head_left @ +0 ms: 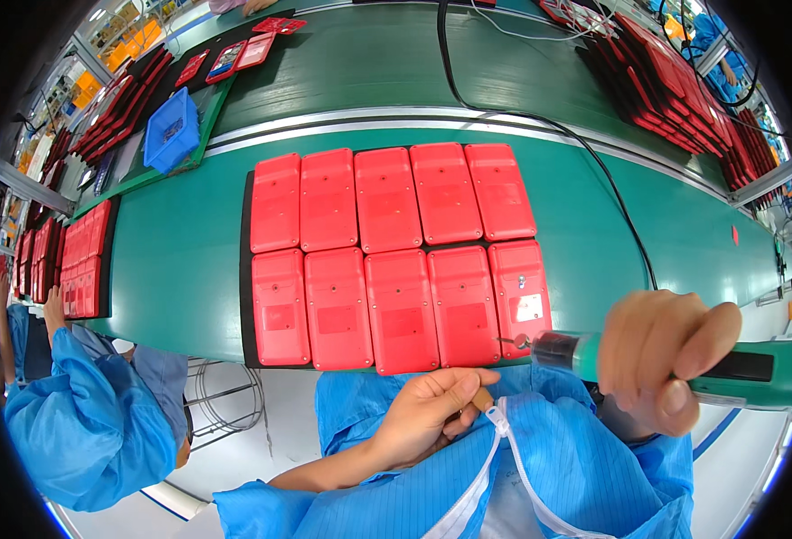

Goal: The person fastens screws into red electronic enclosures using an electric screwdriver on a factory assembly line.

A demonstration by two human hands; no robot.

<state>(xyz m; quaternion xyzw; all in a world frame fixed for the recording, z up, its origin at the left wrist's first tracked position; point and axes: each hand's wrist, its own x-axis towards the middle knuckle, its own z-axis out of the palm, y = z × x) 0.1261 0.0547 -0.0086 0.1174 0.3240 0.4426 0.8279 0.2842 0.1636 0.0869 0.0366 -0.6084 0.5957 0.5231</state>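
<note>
My right hand (661,359) is wrapped round a green electric screwdriver (760,373) with a clear nose. The tool lies nearly level, its thin bit pointing left over the near right corner of the casings; whether the tip touches one, I cannot tell. Two rows of red plastic casings (400,310) lie on a black tray (247,305) in front of me. On the near right casing (523,278), a shiny pale patch and small metal bits show. My left hand (427,409) is at the bench's near edge, fingers pinched together by my jacket zipper; what they hold is hidden.
A blue bin (171,130) of small parts stands at the far left. Red casings are stacked on trays at far right (674,81) and left (86,256). A black cable (594,153) crosses the green bench. A person in blue (100,422) works at my left.
</note>
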